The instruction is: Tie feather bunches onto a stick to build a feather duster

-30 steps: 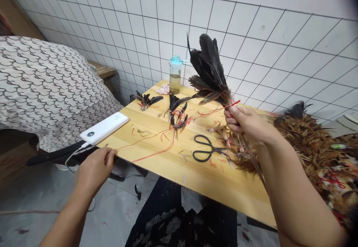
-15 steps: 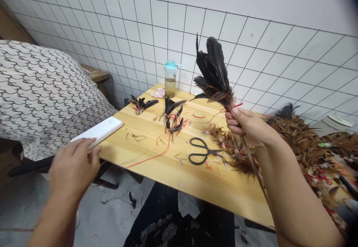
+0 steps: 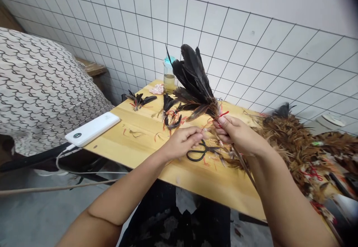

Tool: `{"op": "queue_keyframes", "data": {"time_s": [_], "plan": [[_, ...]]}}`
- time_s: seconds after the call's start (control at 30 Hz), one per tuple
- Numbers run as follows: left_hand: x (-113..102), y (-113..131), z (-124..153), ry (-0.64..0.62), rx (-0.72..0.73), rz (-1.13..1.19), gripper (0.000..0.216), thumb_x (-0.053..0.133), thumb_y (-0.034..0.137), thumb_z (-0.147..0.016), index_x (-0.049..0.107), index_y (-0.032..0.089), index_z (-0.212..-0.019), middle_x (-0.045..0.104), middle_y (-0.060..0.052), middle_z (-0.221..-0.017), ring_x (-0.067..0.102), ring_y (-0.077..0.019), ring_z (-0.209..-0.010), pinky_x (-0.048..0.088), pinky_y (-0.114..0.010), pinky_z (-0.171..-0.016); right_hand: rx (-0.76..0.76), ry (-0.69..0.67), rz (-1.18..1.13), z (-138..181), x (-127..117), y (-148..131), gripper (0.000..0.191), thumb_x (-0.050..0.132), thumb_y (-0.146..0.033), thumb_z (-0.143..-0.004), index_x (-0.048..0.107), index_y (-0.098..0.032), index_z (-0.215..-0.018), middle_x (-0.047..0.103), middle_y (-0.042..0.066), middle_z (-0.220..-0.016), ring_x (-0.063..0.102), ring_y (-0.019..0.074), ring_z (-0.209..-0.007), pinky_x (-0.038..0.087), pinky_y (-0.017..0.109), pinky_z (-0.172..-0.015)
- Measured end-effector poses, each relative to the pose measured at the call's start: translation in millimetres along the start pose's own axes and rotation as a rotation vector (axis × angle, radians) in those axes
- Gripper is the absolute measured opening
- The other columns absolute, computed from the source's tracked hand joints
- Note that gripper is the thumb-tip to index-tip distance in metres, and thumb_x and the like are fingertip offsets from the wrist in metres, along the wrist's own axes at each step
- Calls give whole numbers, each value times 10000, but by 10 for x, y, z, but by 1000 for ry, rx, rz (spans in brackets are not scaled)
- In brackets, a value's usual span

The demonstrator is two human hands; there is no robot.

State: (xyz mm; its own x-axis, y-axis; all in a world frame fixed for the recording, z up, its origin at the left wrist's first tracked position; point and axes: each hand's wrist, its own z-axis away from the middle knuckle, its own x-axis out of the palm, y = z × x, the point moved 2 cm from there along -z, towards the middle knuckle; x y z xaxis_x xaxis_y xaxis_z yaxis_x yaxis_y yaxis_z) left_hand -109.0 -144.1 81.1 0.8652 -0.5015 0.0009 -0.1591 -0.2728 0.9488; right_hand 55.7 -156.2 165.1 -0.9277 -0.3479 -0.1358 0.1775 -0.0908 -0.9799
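My right hand (image 3: 235,133) is closed round the thin stick (image 3: 244,161) of a feather duster, just below its spray of dark feathers (image 3: 194,79). Red string (image 3: 223,114) circles the base of these feathers at my thumb. To the left of that base, my left hand (image 3: 186,141) has its fingers pinched together, with a fine strand of the red string running to the fingertips. Black-handled scissors (image 3: 197,155) lie on the wooden table (image 3: 179,174), partly behind my left hand.
A white power bank (image 3: 93,128) with a cable lies at the table's left edge. Small feather bunches (image 3: 140,101) and red string scraps are scattered about. A water bottle (image 3: 169,79) stands at the back. Brown feathers (image 3: 291,142) pile up on the right.
My left hand has moved from beside the power bank to the duster's base, its fingers now closed. My right hand and the duster have shifted left and slightly down.
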Motion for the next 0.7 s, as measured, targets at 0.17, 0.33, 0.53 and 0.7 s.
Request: {"op": "queue_keyframes", "data": {"time_s": [0.17,0.33,0.53,0.7], "plan": [[-157,-196,71,292,-5,532,318,673,405,-824,604,138,-665,509,14,-646,463,-62,-602,439,-192,-615,16,-13,-31,26,-53,88,507,637,-621,-767,352,-207,-706,231,-88,-593,155,40,-483,94,192,-427],[-131,-225,85,458,18,945,304,640,290,-852,503,151,-619,623,-25,-921,588,-134,-1019,463,-310,-1005,2,-73,-99,-15,31,164,498,647,-608,-768,382,-193,-699,238,-81,-607,156,36,-486,82,192,-422],[47,7,106,468,35,1048,430,385,366,-989,352,182,-601,303,60,-513,390,-55,-458,523,-312,-915,-53,-94,-198,21,201,129,473,683,-567,-755,410,-184,-699,279,-69,-615,180,42,-500,85,188,-414],[84,17,42,481,-4,1117,432,391,315,-985,294,178,-586,184,56,-521,232,-60,-420,413,-187,-492,-50,-112,-260,170,262,77,465,701,-545,-751,399,-191,-725,294,-61,-640,180,42,-503,78,180,-409]]}}
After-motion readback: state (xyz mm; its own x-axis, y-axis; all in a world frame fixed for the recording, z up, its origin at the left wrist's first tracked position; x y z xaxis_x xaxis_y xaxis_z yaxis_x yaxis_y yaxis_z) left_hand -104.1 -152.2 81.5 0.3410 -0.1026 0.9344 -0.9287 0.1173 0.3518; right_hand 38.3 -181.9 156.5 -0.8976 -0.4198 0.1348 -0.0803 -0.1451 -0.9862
